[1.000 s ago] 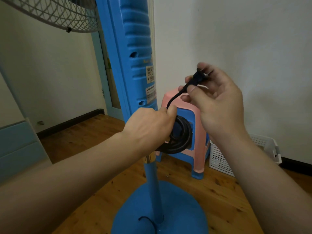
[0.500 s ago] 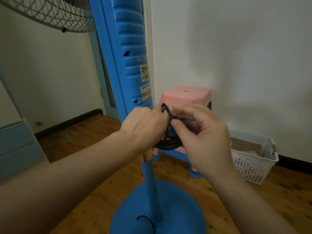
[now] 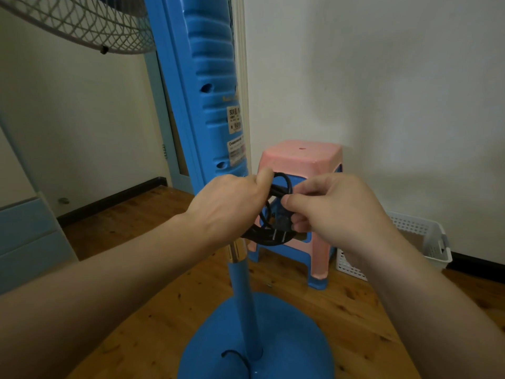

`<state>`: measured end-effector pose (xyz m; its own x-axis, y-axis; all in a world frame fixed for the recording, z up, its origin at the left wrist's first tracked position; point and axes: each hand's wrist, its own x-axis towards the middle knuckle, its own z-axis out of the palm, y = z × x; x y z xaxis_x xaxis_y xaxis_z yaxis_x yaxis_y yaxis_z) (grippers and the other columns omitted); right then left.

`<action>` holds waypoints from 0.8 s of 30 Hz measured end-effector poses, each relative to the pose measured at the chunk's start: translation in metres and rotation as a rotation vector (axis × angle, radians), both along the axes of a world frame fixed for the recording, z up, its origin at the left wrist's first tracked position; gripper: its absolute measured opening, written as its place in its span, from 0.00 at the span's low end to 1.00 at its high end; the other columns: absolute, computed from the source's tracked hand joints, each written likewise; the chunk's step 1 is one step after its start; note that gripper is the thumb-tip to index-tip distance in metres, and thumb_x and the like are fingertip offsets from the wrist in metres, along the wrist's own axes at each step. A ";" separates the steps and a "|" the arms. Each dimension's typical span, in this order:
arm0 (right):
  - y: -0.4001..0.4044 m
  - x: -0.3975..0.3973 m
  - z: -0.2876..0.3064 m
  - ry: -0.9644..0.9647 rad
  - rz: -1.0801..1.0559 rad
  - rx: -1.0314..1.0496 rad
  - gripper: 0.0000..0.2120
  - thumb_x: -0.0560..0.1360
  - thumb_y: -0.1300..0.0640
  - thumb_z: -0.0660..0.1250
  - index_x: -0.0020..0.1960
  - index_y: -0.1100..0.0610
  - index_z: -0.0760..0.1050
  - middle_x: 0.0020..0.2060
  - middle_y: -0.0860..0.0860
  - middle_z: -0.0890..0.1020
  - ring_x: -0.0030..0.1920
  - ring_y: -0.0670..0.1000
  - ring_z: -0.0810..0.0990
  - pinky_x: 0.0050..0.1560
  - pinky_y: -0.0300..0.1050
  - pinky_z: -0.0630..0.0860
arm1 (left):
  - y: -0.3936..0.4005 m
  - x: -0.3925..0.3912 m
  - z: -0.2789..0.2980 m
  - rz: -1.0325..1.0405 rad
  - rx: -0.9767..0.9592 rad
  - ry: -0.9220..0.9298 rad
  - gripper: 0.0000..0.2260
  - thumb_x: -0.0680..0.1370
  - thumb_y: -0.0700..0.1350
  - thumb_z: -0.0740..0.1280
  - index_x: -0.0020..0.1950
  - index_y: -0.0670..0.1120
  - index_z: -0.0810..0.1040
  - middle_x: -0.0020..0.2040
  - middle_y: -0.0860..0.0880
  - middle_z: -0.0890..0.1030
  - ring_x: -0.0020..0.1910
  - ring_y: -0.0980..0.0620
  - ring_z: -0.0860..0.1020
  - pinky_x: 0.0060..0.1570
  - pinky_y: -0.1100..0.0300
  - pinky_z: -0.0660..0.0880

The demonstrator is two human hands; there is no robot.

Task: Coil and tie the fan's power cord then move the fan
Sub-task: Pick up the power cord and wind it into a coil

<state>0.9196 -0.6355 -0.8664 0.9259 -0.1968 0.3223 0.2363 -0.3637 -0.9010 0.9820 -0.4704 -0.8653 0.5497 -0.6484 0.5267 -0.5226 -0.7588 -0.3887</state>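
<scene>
Fan (image 3: 210,110) fills the frame's centre, its blue column rising upright from a round base (image 3: 287,337) at 6 o'clock towards 12; the long axis is vertical, and the grille (image 3: 82,26) pokes in at 11 o'clock. Behind it, at 3 o'clock of the column, stands a pink and blue stool (image 3: 300,157), with a white basket (image 3: 426,236) further right against the wall.

Both hands meet in front of the column. The left hand (image 3: 232,206) is closed around the gathered loops of the power cord (image 3: 273,233), thumb on top. The right hand (image 3: 336,212) pinches the cord's end, the plug (image 3: 281,228) hanging just below its fingers with prongs pointing down towards 6 o'clock. The coil hangs roughly flat, facing the viewer.

The tie seems only half made, a small loop standing at 12 o'clock of the bundle. If the left grip slackens, the loops would likely spring apart; pulling the end too hard could tug the fan off balance.
</scene>
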 end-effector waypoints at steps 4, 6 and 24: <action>0.009 0.002 -0.002 0.054 0.057 0.134 0.06 0.75 0.61 0.75 0.41 0.54 0.82 0.33 0.51 0.86 0.35 0.52 0.87 0.36 0.44 0.85 | -0.001 0.002 0.000 -0.035 -0.058 0.018 0.29 0.75 0.41 0.72 0.46 0.51 0.47 0.27 0.55 0.60 0.20 0.58 0.60 0.19 0.62 0.52; 0.013 0.003 -0.005 0.023 0.053 0.120 0.07 0.75 0.61 0.75 0.40 0.52 0.81 0.34 0.50 0.86 0.35 0.51 0.86 0.37 0.42 0.84 | -0.001 0.004 0.002 -0.049 -0.073 0.035 0.27 0.75 0.42 0.72 0.46 0.51 0.50 0.28 0.56 0.61 0.21 0.58 0.61 0.19 0.62 0.55; -0.014 0.035 -0.023 -0.050 0.311 -0.270 0.21 0.76 0.40 0.69 0.66 0.45 0.76 0.52 0.40 0.85 0.52 0.37 0.83 0.51 0.32 0.78 | 0.005 0.005 0.014 -0.137 -0.183 0.204 0.16 0.79 0.42 0.65 0.50 0.52 0.56 0.32 0.54 0.67 0.28 0.53 0.68 0.25 0.62 0.60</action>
